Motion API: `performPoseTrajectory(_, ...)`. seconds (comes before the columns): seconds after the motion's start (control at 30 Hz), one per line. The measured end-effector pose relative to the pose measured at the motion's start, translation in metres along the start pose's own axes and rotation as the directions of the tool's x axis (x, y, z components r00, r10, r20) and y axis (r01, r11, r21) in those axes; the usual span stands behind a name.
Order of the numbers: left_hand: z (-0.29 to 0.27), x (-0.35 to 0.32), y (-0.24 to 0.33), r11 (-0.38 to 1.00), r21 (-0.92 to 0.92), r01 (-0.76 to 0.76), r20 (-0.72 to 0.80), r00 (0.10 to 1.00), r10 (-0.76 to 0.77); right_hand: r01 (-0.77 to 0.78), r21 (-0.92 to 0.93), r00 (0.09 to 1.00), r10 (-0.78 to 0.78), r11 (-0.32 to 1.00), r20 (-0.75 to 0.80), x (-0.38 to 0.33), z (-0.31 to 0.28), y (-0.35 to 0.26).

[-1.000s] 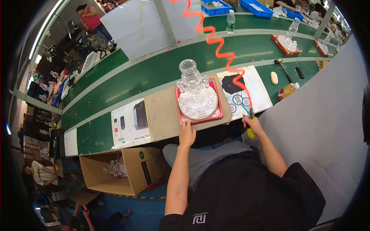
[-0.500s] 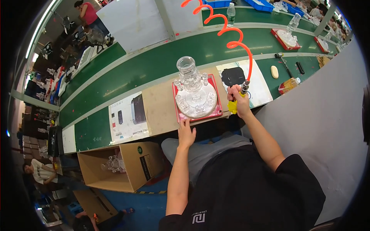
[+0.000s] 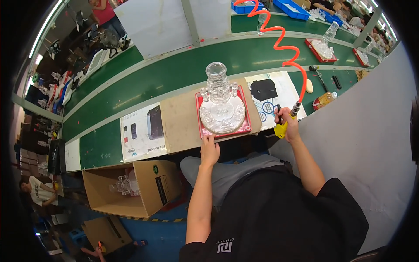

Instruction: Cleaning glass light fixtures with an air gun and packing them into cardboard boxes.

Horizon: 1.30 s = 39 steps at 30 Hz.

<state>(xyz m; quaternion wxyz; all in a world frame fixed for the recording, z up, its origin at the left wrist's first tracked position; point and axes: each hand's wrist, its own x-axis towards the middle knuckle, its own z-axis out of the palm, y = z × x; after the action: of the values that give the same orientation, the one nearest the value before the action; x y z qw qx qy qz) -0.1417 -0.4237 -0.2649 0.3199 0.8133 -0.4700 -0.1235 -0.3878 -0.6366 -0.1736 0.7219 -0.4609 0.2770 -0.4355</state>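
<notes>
A clear piece with a round base and an upright open-topped tube (image 3: 217, 75) stands in a shallow red tray (image 3: 249, 129) on the bench in front of me. At the tray's near edge is my left hand (image 3: 210, 151), its fingertips closed on the rim. Off to the right, my right hand (image 3: 290, 125) is wrapped round a yellow air blow gun (image 3: 280, 130), held over the bench's front edge and apart from the clear piece. From the gun's metal fitting an orange coiled hose (image 3: 298, 70) runs up and away.
Flattened cardboard (image 3: 181, 124) covers the bench under the tray. A hammer (image 3: 321, 78), a pale oval block (image 3: 309, 86) and a drink bottle (image 3: 324, 101) lie at right. Below left stands an open carton (image 3: 165, 183) with a clear piece inside. A grey panel (image 3: 349, 144) borders my right side.
My right hand has moved right and slightly nearer with the blow gun, drawing the hose along. My left hand stays at the tray's near edge.
</notes>
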Motion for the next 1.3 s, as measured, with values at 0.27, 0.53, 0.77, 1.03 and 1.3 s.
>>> performPoseTrajectory(0.27,-0.045,0.012,-0.054,0.992,0.118,0.038,-0.024,0.999,-0.035,-0.402,-0.63,0.893,0.436,0.665,-0.109,-0.033,-0.084,0.045)
performPoseTrajectory(0.53,-0.128,0.011,-0.036,0.924,-0.28,0.261,0.089,0.965,-0.246,-0.321,-0.884,0.883,0.444,0.341,-0.15,-0.03,-0.127,0.116)
performPoseTrajectory(0.77,-0.196,-0.088,0.001,0.834,-0.476,0.278,-0.106,0.924,-0.368,-0.113,-0.99,0.881,0.469,0.084,-0.06,-0.014,-0.078,0.088)
performPoseTrajectory(1.03,-0.211,-0.178,0.006,0.761,-0.556,0.334,-0.302,0.772,-0.559,-0.017,-0.853,0.718,0.6,0.522,0.352,-0.002,0.03,0.038)
performPoseTrajectory(1.3,-0.154,-0.139,0.01,0.831,-0.382,0.404,-0.031,0.893,-0.448,0.041,-0.87,0.35,0.809,0.491,0.473,0.014,0.038,0.084)
